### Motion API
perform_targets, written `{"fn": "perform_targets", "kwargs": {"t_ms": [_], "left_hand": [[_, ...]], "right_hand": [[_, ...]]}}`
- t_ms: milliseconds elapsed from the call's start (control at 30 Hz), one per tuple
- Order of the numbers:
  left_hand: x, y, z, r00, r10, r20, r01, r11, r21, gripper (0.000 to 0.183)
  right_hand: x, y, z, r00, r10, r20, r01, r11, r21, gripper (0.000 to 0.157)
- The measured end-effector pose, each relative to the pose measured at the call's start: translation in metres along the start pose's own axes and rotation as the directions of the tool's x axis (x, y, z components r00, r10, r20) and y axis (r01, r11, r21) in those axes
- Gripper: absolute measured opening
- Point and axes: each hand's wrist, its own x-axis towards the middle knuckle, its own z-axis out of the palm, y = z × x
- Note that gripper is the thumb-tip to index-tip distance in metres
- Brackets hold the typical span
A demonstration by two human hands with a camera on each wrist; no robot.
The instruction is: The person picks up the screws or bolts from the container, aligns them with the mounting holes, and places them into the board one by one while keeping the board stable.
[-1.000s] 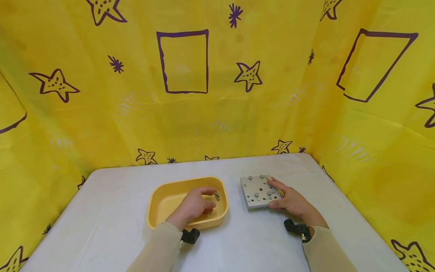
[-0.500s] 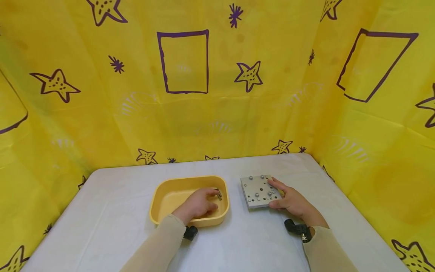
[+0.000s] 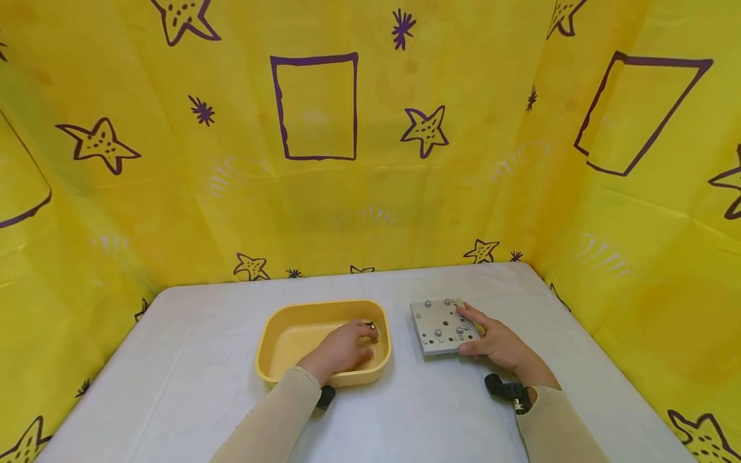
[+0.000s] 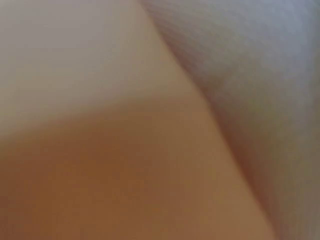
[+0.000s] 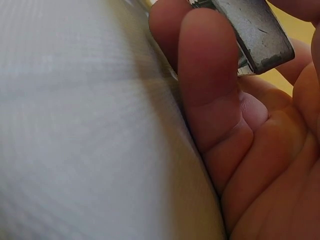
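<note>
Fingertips of your left hand (image 3: 341, 348) pinch a small metal screw (image 3: 373, 330) inside the yellow tray (image 3: 272, 334); lift it straight up while your right hand (image 3: 496, 344) grips the metal plate (image 3: 442, 325) beside it.

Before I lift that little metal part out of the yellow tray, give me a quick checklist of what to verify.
1. Left hand is inside the yellow tray: ok.
2. Fingertips are at the small metal part by the tray's far right corner: ok.
3. Firm pinch on the part: cannot tell; the left wrist view is only a blur.
4. Right hand holds the metal plate by its right edge: ok.
5. Plate lies flat on the table: cannot tell; the wrist view shows fingers under its corner.
6. Plate has free holes: ok.
</note>
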Motion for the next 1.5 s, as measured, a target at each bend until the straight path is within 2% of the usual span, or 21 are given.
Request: {"fn": "perform_targets", "kwargs": {"t_ms": [400,633,933,1167,1367,1500], "left_hand": [[0.002,0.003,0.000,0.996,0.089,-0.015,-0.088,0.993,0.074,0.011],[0.003,0.007,-0.002,0.995,0.101,-0.007,-0.099,0.985,0.145,0.004],[0.007,0.004,0.003,0.996,0.084,-0.030,-0.075,0.973,0.218,0.009],[0.009,0.002,0.004,0.996,0.086,-0.037,-0.078,0.978,0.194,0.014],[0.005,0.003,0.002,0.997,0.014,-0.077,-0.005,0.993,0.120,0.017],[-0.004,0.008,-0.006,0.992,-0.063,-0.110,0.062,0.998,-0.009,0.015]], "right_hand": [[-0.001,0.000,0.000,1.000,0.001,-0.001,-0.001,1.000,-0.016,0.094],[-0.001,0.000,0.000,1.000,-0.014,0.001,0.014,1.000,-0.011,0.094],[0.000,0.001,0.000,1.000,-0.017,0.000,0.017,1.000,-0.017,0.094],[-0.001,0.001,0.000,1.000,-0.013,-0.002,0.013,0.999,-0.031,0.095],[0.000,0.000,-0.001,1.000,-0.012,-0.003,0.012,0.999,-0.030,0.095],[0.000,0.001,0.000,1.000,0.008,0.003,-0.008,1.000,-0.027,0.096]]}}
